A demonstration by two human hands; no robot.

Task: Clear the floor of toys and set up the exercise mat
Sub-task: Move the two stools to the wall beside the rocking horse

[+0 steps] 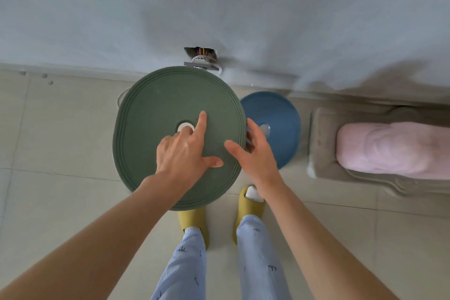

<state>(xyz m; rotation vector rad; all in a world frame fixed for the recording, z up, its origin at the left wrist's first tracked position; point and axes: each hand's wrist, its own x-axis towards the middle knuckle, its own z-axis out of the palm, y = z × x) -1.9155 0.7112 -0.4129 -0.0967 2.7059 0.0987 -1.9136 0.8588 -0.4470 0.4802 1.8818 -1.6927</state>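
Observation:
A green rolled mat (155,109) stands on end on the tiled floor by the wall, its spiral top facing me. My left hand (185,148) lies on its top, index finger stretched out, thumb spread, the other fingers curled at the white core (183,126). My right hand (253,153) holds the roll's right rim, thumb on top and fingers down the side between the two rolls. A smaller blue rolled mat (280,114) stands upright, touching the green one on its right.
The pale wall (219,7) is just behind the rolls, with an open socket box and bare wires (201,56) low on it. A grey carved furniture piece (323,143) holding a pink bundle (389,148) is at right. My yellow slippers (248,207) stand close to the green roll.

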